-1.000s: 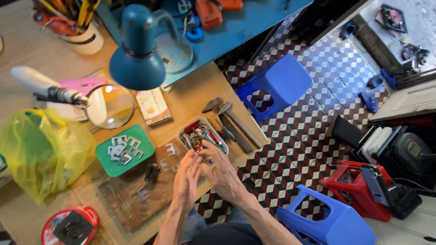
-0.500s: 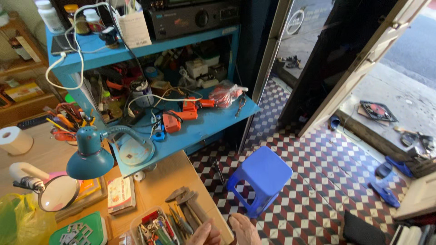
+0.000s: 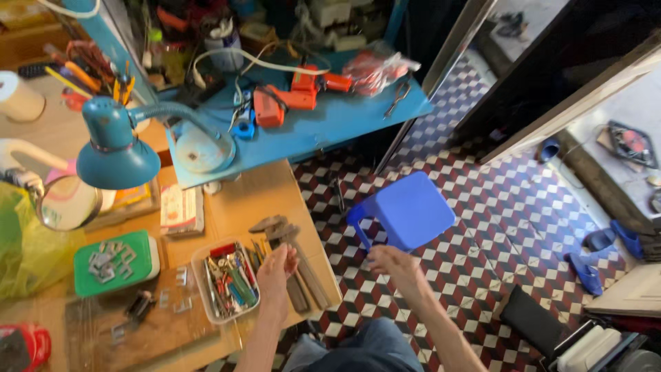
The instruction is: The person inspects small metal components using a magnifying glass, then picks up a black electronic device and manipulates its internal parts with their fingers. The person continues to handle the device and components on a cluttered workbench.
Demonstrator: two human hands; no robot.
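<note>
Hovering half-curled by the clear tray of small tools (image 3: pixel 226 279), the left hand (image 3: pixel 277 269) looks empty, while the loosely open right hand (image 3: pixel 392 262) hangs off-bench, suggesting sorting underway.

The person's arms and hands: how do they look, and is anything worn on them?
Both forearms are bare up to the bottom edge of the picture; no sleeves show. The left hand and the right hand wear no gloves. I see no watch, bracelet or ring, though the picture is a little blurred, so a thin ring could be missed.
</note>
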